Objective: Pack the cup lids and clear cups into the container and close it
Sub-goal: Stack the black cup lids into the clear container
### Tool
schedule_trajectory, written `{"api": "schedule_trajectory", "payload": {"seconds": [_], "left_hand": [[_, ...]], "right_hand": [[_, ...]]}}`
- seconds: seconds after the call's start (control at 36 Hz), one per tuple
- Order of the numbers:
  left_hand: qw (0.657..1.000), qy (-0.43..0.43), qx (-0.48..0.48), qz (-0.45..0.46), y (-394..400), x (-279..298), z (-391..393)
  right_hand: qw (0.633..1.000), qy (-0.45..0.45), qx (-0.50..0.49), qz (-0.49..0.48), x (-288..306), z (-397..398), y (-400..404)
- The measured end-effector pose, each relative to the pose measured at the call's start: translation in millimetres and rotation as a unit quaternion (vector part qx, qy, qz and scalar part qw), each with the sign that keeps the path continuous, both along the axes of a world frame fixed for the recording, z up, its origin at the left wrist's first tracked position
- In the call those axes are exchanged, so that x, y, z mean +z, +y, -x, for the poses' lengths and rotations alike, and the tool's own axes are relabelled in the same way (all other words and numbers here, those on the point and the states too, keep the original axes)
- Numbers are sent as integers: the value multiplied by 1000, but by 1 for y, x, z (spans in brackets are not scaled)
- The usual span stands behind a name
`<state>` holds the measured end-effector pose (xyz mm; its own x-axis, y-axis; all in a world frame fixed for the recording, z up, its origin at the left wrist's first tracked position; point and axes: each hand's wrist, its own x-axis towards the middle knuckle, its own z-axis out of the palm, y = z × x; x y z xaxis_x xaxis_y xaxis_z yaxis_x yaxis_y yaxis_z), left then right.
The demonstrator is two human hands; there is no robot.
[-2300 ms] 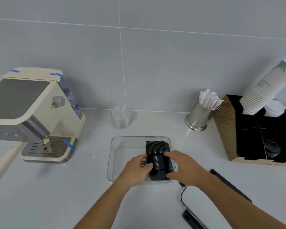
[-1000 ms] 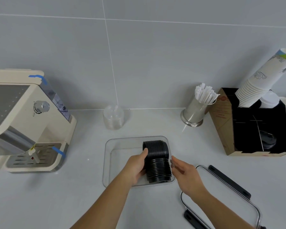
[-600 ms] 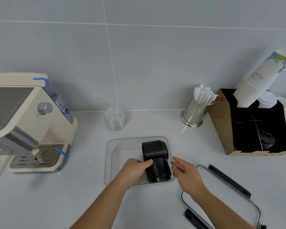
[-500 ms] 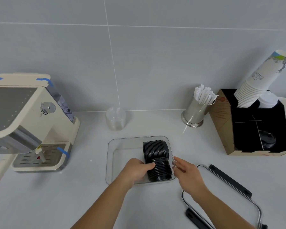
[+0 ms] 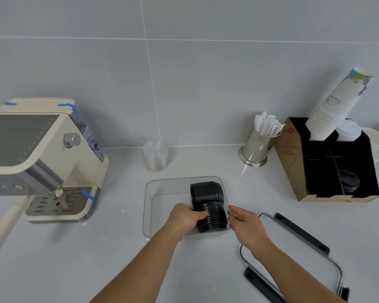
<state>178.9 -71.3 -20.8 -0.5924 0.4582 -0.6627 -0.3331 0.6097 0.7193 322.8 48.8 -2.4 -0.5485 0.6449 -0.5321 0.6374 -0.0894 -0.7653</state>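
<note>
A clear rectangular container [image 5: 160, 193] sits on the white counter in front of me. Two stacks of black cup lids [image 5: 207, 193] lie on their sides along its right wall. My left hand [image 5: 186, 217] is inside the container with its fingers curled against the left side of the nearer stack. My right hand [image 5: 246, 225] rests at the container's right rim, fingertips touching the wall. A stack of clear cups [image 5: 155, 155] stands behind the container near the wall. The container's lid [image 5: 293, 256], clear with black clasps, lies to the right under my right forearm.
A cream espresso machine [image 5: 42, 158] fills the left side. A steel holder of wrapped straws [image 5: 259, 143] stands at the back right. Beside it a black cardboard organiser [image 5: 337, 171] holds stacked paper cups [image 5: 335, 106] and some black lids.
My right hand let go of the lid stack and drew back to the container's right rim. My left hand stayed on the nearer stack, sliding a little lower along it.
</note>
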Motion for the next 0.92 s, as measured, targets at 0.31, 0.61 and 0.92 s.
{"api": "schedule_trajectory", "payload": {"seconds": [0.31,0.61,0.92], "left_hand": [[1000,-21,9,-7,-9,19,1],[974,-145,111,-135,-47,40,12],[925,-168,258,-221,-86,51,51]], "right_hand": [[999,28,-36,11,11,-6,4],[990,102,-68,67,33,6,17],[976,162,-61,132,51,51,18]]}}
